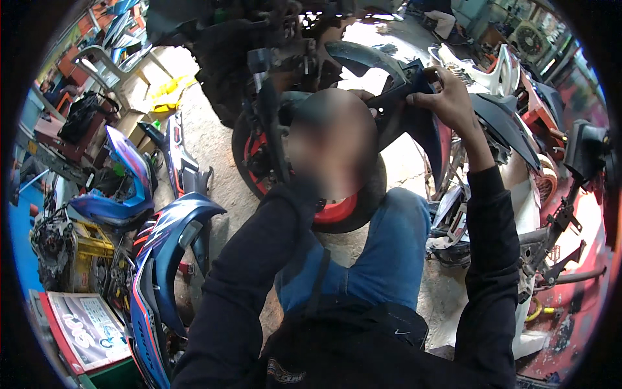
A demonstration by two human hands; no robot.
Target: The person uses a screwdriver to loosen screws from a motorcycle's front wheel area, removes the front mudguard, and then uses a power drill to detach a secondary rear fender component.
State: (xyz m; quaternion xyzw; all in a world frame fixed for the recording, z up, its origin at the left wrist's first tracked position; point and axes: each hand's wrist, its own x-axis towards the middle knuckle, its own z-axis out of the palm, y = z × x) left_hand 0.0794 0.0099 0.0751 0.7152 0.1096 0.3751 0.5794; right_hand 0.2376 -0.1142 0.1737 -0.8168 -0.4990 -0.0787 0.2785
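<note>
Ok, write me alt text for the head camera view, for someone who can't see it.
A person's right hand grips a dark body panel near a red-rimmed wheel, while the left sleeve runs into a blurred patch over that wheel. Striped blue fairing pieces lie to the left, and more vehicle parts crowd the right.

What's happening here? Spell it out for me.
A person works with both hands raised by a red-rimmed wheel. The right hand grips a dark panel above and to the right of the wheel. The left hand is blurred, so its grip can't be told. Blue body panels lie off to the left.
</note>
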